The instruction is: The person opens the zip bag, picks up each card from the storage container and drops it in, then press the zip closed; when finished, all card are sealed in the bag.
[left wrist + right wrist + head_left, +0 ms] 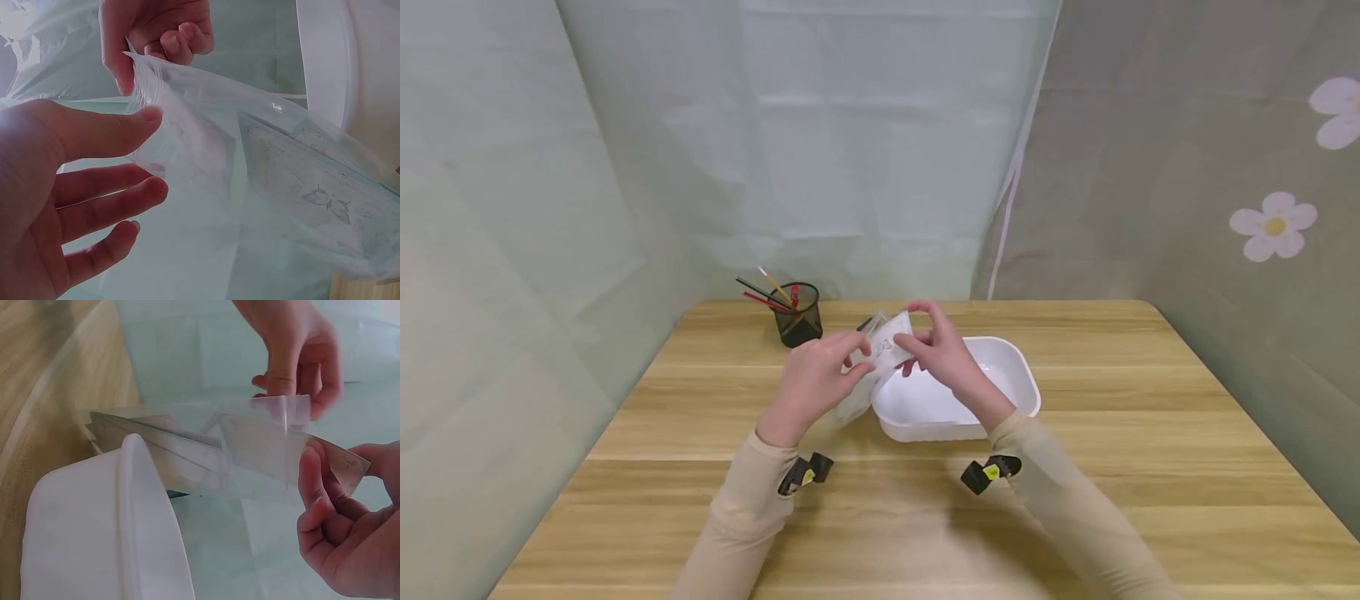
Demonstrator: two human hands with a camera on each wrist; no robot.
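We found no legible text, brand or number. The clear plastic bag (886,346) carried a small printed mark, too small to read in the head view. In the left wrist view, faint butterfly-like line drawings showed through the bag, without readable lettering.

Clear plastic bag (880,354) with faint butterfly print; white tub (958,392); black mesh pen cup (798,315); light wood-grain bench (1150,433).
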